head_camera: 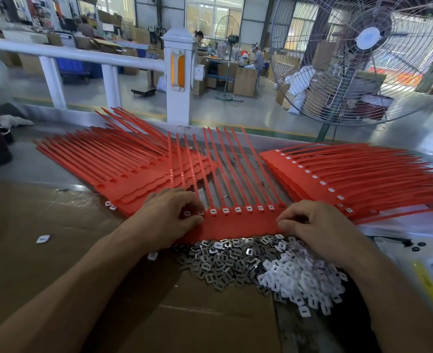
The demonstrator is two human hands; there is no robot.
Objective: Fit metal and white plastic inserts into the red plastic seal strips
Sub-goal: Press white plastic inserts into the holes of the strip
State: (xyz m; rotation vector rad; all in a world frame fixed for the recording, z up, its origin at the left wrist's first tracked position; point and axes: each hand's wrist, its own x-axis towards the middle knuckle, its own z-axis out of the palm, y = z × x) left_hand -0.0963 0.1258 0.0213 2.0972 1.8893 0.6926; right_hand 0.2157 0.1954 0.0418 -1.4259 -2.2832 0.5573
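Observation:
A red seal strip sheet [238, 225] lies in front of me, its tails pointing away and several white inserts seated along its head row. My left hand [169, 215] pinches the sheet's left end, thumb under and fingers curled on top by the leftmost inserts. At the right end my right hand [312, 225] grips the sheet with curled fingers. Below the sheet sit a pile of metal inserts [223, 263] and a pile of white plastic inserts [302, 281].
A stack of red sheets with empty sockets [123, 171] fans out on the left, a stack with white inserts [350, 179] on the right. Brown cardboard [57, 250] covers the table. A large fan [363, 57] and a white railing [82, 57] stand behind.

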